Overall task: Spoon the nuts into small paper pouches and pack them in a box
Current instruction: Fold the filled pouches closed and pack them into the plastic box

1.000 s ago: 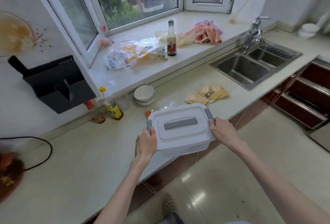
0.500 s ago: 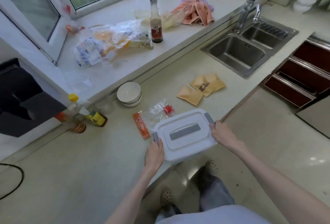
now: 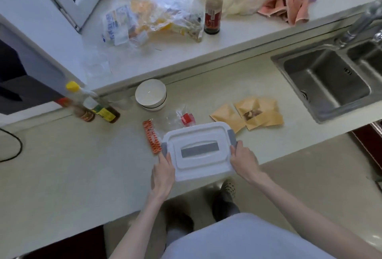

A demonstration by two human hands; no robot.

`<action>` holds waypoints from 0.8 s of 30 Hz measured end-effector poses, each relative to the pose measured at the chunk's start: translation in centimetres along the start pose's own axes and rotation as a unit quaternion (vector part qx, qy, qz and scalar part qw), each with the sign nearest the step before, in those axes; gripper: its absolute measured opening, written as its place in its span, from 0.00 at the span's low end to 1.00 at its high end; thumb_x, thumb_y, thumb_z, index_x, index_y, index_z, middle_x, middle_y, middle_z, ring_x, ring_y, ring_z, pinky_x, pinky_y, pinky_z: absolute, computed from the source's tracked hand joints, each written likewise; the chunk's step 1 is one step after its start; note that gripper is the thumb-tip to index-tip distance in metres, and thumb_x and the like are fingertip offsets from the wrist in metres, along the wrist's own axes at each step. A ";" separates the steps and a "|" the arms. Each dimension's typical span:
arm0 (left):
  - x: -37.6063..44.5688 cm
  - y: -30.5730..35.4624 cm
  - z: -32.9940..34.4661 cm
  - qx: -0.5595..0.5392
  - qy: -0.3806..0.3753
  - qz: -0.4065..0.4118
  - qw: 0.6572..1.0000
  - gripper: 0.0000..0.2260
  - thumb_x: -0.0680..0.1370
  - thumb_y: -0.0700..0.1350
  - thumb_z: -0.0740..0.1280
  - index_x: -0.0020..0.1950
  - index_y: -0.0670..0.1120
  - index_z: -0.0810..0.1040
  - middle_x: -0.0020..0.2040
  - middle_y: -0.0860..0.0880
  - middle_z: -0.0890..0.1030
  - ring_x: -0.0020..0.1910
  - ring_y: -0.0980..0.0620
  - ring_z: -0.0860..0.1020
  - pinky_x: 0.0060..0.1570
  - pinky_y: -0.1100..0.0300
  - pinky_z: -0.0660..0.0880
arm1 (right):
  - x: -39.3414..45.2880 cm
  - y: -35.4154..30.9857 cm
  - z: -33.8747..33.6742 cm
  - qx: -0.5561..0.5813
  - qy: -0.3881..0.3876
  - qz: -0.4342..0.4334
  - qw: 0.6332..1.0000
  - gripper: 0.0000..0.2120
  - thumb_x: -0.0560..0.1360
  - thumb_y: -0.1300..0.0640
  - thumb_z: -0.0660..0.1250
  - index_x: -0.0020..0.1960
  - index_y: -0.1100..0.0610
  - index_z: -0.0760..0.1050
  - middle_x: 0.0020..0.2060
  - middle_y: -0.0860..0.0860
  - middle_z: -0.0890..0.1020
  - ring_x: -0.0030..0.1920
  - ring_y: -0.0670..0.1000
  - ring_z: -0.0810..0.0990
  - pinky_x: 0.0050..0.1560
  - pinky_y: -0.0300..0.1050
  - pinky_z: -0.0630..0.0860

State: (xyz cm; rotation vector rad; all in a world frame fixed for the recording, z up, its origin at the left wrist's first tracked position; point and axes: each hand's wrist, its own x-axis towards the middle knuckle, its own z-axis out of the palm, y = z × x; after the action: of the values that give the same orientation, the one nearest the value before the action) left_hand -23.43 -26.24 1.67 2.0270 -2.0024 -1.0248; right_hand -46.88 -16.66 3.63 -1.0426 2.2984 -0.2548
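Your left hand and right hand are gripping the ends of the lidded box at the counter edge, its long axis running nine to three. Paper pouches are lying at one o'clock, nearer your right.

The box is smooth white plastic with matt grey clips and handle, and the pouches beside it are matt brown paper. The counter is pale, smooth stone-like laminate, and the sink is brushed stainless steel. On the ledge lie crinkled clear plastic bags and a soft pink cloth, near a glossy glass bottle.
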 end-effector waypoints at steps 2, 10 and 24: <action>-0.6 -0.3 0.7 0.008 0.027 -0.005 1.000 0.20 0.83 0.57 0.48 0.66 0.47 0.68 0.33 0.49 0.77 0.29 0.48 0.77 0.28 0.51 0.75 | 0.4 0.5 0.1 0.001 0.005 -0.040 0.999 0.12 0.83 0.52 0.49 0.55 0.59 0.65 0.37 0.55 0.77 0.34 0.56 0.73 0.34 0.48 0.66; -1.4 -1.2 1.8 -0.025 0.065 -0.024 0.997 0.17 0.84 0.56 0.49 0.61 0.47 0.70 0.30 0.47 0.76 0.26 0.49 0.76 0.21 0.57 0.69 | 1.6 1.7 0.1 0.062 -0.015 -0.117 0.991 0.10 0.83 0.52 0.50 0.54 0.56 0.65 0.36 0.52 0.77 0.34 0.54 0.76 0.33 0.49 0.70; -1.0 -2.9 1.3 -0.136 -0.010 -0.057 0.989 0.18 0.85 0.53 0.50 0.42 0.51 0.75 0.37 0.51 0.80 0.36 0.53 0.78 0.32 0.62 0.70 | 3.9 4.3 -1.1 0.215 -0.124 -0.029 0.968 0.14 0.83 0.57 0.52 0.41 0.58 0.70 0.33 0.53 0.75 0.31 0.49 0.73 0.31 0.40 0.71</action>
State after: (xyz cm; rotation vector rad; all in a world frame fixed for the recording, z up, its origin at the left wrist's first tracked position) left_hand -21.55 -24.49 -0.41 2.0070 -1.6635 -1.2673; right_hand -52.19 -16.69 1.06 -0.8618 1.8783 -0.5834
